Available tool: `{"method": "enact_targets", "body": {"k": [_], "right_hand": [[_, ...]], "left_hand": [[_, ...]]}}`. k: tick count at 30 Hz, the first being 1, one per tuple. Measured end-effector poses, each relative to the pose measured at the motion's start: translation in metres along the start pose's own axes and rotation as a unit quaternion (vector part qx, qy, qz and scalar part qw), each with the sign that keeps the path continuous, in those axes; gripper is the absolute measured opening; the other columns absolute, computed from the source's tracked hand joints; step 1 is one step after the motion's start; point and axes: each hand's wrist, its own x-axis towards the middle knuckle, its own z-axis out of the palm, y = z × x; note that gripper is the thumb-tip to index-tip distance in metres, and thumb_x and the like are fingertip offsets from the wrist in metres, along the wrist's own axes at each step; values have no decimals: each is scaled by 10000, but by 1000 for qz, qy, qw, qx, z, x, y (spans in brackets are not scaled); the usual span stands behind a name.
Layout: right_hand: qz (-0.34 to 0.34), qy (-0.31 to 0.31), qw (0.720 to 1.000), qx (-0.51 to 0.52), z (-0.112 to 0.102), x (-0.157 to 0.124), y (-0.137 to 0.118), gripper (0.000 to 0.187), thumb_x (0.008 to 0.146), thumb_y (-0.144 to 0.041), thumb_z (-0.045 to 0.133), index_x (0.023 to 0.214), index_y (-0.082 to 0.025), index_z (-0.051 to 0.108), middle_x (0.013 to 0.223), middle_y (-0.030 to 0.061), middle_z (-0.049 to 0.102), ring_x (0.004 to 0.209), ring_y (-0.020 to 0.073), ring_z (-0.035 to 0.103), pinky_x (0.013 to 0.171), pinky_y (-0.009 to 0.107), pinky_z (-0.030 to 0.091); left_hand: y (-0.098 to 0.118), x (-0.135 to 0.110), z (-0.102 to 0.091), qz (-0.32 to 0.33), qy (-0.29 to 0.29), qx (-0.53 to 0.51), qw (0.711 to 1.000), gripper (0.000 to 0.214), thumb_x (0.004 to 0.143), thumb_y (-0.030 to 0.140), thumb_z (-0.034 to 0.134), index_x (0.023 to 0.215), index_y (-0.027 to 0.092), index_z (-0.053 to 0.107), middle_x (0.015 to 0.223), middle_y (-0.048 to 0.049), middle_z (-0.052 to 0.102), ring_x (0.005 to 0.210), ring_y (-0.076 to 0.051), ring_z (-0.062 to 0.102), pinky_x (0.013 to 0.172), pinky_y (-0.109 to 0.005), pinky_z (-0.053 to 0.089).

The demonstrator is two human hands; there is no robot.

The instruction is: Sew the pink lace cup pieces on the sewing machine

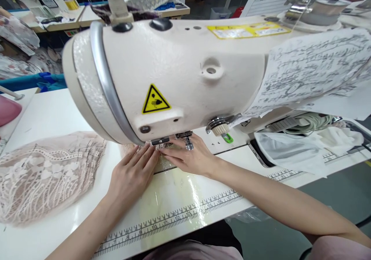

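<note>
My left hand lies flat over a small piece of pale pink lace fabric, fingers stretched toward the needle area of a white sewing machine. Across from it, my right hand has its fingers spread and reaching left, the tips close to the left fingertips. The machine head hides the needle, part of the fabric and some right fingers. A metal thumbscrew hangs just above the right hand.
A heap of pink and white lace rests on the table at left. Along the front edge runs a printed ruler. At right, a tray holds white cloth and a coiled cord. A handwritten sheet covers the machine arm.
</note>
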Motion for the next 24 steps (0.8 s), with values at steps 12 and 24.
{"method": "enact_targets", "body": {"k": [12, 24], "right_hand": [[56, -103, 992, 46, 3, 0, -6, 308, 989, -404, 491, 1254, -353, 641, 1071, 26, 719, 1040, 215, 628, 1033, 436, 399], [48, -32, 998, -22, 2, 2, -7, 289, 975, -390, 521, 1210, -329, 677, 938, 38, 720, 891, 207, 624, 1021, 413, 419]], "left_hand": [[-1, 6, -1, -30, 13, -14, 999, 284, 949, 192, 494, 1139, 48, 649, 1191, -135, 690, 1069, -273, 678, 909, -414, 561], [1, 6, 1, -44, 12, -6, 999, 310, 955, 218, 479, 1179, 65, 629, 1200, -138, 686, 1061, -262, 681, 924, -425, 551]]}}
